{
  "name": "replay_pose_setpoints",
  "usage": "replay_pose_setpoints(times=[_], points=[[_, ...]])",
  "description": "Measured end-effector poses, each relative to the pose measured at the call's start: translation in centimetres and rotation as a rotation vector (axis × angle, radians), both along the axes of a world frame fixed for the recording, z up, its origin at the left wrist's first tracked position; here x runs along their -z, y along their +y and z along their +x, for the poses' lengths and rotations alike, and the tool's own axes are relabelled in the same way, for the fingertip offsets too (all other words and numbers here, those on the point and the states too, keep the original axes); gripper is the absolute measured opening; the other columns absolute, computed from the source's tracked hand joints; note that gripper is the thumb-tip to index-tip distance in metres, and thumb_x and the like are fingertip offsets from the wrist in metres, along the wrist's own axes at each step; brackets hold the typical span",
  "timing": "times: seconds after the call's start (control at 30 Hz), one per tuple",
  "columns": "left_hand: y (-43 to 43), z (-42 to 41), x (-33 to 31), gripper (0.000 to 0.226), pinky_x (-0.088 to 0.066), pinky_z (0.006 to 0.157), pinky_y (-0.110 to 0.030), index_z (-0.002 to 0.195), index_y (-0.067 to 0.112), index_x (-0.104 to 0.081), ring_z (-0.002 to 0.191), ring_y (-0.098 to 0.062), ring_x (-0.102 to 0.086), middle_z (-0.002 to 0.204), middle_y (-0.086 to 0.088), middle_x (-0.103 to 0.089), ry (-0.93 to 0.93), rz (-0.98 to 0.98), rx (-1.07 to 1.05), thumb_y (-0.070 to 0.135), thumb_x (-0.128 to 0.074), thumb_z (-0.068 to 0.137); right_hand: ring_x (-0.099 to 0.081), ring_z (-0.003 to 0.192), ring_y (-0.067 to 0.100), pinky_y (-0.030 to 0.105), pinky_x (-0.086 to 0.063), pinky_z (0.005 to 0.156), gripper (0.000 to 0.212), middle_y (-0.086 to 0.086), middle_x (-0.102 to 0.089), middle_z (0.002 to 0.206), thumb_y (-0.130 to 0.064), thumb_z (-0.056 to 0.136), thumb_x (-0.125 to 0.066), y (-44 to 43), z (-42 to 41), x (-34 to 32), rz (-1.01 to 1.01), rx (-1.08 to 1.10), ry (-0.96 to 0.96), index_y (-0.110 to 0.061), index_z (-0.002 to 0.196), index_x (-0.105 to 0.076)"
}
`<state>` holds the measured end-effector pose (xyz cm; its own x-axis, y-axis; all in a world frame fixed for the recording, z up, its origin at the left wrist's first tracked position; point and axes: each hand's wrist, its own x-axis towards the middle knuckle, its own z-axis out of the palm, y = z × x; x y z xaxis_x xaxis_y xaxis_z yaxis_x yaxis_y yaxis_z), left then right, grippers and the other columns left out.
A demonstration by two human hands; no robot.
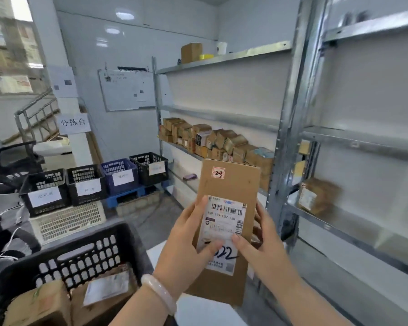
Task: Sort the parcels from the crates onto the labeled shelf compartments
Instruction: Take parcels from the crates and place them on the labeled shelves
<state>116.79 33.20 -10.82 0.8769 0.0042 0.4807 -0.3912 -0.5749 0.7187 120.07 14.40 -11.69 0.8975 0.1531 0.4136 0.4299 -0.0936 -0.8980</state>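
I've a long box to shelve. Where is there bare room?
The right rack's shelf is bare right of its lone parcel. The low left shelf is bare beside a purple item. The shelf above it is packed with boxes.

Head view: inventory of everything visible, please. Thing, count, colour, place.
held parcel: 1, brown with white label, centre, upright in both hands
near crate: 1, black, lower left, brown parcels inside
labelled crates: 4, three black, one blue, row at left
cream crate: 1, cream, under the left black crates
shelf parcels: many, brown, middle shelf
blurred parcel: 1, brown, right-hand shelf
top-shelf box: 1, brown, top shelf
whiteboard: 1, white, back wall
shelving: grey metal, centre to right
bracelet: 1, pale, left wrist
left hand: grips parcel's left edge, thumb on label
right hand: grips parcel's right edge, thumb on label
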Motion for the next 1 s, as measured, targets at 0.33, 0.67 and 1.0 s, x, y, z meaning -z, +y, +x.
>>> replay_pose_setpoints(times=[0.33,0.67,1.0], points=[[-23.5,5.8,2.7,0.098,-0.03,0.093,0.002,0.133,0.078,-0.013,0.127,0.025,-0.023,0.147,0.033,-0.024,0.075,-0.037,0.405,0.035,-0.081,0.078,-0.049,0.122,-0.005,0.028,-0.056,0.085,0.086,-0.032,-0.048,0.134,-0.032,0.081,-0.076,-23.8,-1.9,1.8,-0.066,0.389,0.097,-0.063,0.14,-0.022],[-51.4,4.1,6.8,0.099,-0.031,0.08,0.008,0.129,0.081,-0.006,0.126,0.008,-0.032,0.143,0.025,-0.026,0.14,-0.013,0.727,0.036,-0.079,0.08,-0.04,0.13,-0.001,0.04,-0.044,0.105,0.094,-0.023,-0.036,0.146,-0.043,0.078,-0.075,-47.8,-11.5,2.7,-0.402,0.929,0.151,-0.063,0.14,-0.007],[-69.3,0.0,8.1,0.1,-0.033,0.104,-0.024,0.131,0.079,0.002,0.128,0.004,-0.022,0.119,0.055,-0.006,0.076,0.099,1.015,0.042,-0.076,0.081,-0.031,0.133,-0.004,0.032,-0.039,0.108,0.091,-0.027,-0.029,0.146,-0.048,0.082,-0.068,-60.4,-20.0,5.7,-0.587,1.248,0.261,-0.062,0.141,0.0]])
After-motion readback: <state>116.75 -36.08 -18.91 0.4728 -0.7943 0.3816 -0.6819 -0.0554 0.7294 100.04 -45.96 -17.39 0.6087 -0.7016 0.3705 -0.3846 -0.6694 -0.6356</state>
